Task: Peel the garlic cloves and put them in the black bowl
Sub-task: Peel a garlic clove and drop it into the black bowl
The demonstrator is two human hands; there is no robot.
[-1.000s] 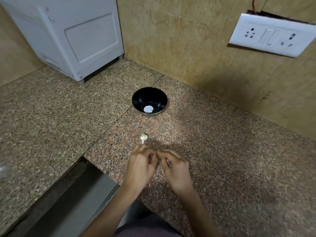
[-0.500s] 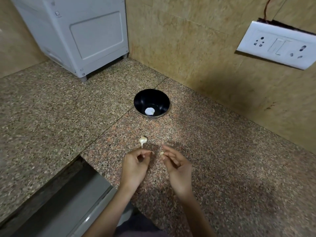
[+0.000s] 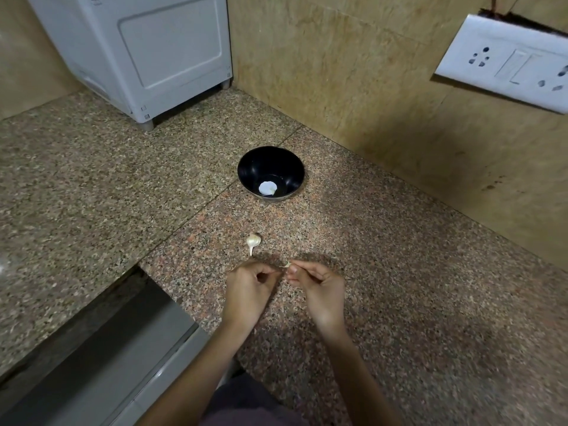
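Far left, a white appliance (image 3: 138, 56) stood on its short feet at the back of the speckled granite tabletop (image 3: 92, 179). Below it, a grey recess (image 3: 107, 348) cut into the near edge. I couldn't tell what it was.

Toward the middle, my left hand (image 3: 249, 290) hovered low over the stone. Its fingers (image 3: 246, 269) were curled in, with thumb and forefinger closed into a small loop. Whether anything sat inside that pinch I couldn't tell, because the knuckles hid it.

Just beyond that hand, an unpeeled garlic (image 3: 253, 241) lay on the tabletop, touched by nothing, its thin stem pointing back at me.

Farther back, well apart from both hands, the black bowl (image 3: 289, 167) sat upright near the wall. A white piece (image 3: 268, 188) lay at the bottom, and I couldn't say for sure that it was garlic.

Back near me, a tiny garlic piece (image 3: 287, 265) poked out between the two hands. My right hand (image 3: 319, 287) held it, thumb and forefinger pinched narrow on it and the other fingers folded loosely behind. The two hands were close together, fingertips almost meeting, just above the tabletop.

Far right, a white socket panel (image 3: 504, 59) hung tilted on the tan tiled wall (image 3: 353, 87).
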